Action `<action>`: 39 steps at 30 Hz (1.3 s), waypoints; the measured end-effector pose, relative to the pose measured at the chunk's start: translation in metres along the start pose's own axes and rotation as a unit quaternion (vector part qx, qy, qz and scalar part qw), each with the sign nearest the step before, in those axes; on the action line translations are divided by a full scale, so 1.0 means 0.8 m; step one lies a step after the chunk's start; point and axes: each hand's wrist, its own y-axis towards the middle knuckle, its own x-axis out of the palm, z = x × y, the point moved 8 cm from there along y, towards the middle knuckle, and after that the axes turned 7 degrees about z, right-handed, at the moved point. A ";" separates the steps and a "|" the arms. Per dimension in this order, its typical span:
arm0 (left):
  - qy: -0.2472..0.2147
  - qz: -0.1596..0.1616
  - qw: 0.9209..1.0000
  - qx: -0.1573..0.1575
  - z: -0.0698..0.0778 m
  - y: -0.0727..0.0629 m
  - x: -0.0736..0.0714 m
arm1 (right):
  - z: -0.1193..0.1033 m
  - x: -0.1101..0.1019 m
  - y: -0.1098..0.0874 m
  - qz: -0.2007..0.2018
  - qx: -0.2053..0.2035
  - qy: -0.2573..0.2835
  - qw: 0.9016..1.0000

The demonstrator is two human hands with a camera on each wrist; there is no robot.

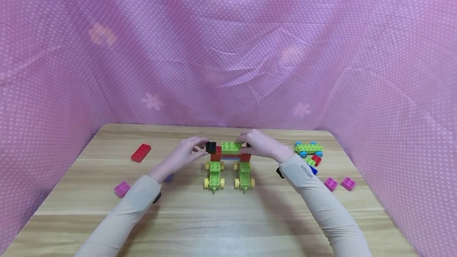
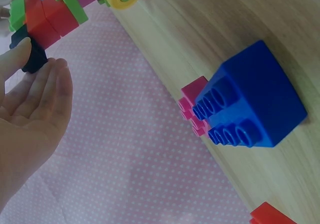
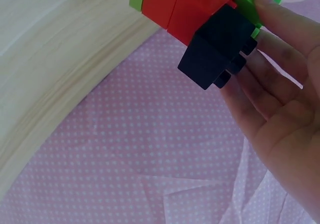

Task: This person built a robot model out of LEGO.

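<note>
A toy brick structure stands mid-table, with red bricks (image 1: 216, 157) resting on two green wheeled bases (image 1: 214, 177) with yellow wheels. My left hand (image 1: 183, 152) pinches a black brick (image 2: 35, 54) at the structure's left end, thumb on one side and fingers on the other. At the top right, my right hand (image 1: 262, 145) grips a light green brick (image 1: 228, 146) that lies across the red ones. Another black brick (image 3: 217, 46) juts from the right end, beside the right hand's fingers; in the head view that hand mostly hides it.
To the left lie a red brick (image 1: 141, 152), a pink brick (image 1: 122, 189) and a blue brick (image 2: 255, 99). On the right are a green base with blue wheels (image 1: 309, 148), small red, green and blue bricks, and two pink bricks (image 1: 348, 183). Pink dotted cloth (image 1: 228, 70) surrounds the table.
</note>
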 end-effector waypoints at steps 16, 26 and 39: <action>0.008 -0.006 1.000 0.006 0.002 -0.004 -0.003 | -0.004 0.000 -0.001 0.004 -0.009 -0.001 1.000; 0.041 -0.014 0.999 -0.004 -0.003 -0.015 -0.026 | -0.004 -0.003 -0.004 0.010 -0.013 0.003 1.000; 0.150 -0.041 0.984 -0.084 -0.049 -0.066 -0.056 | -0.003 -0.003 -0.004 0.007 -0.011 0.001 1.000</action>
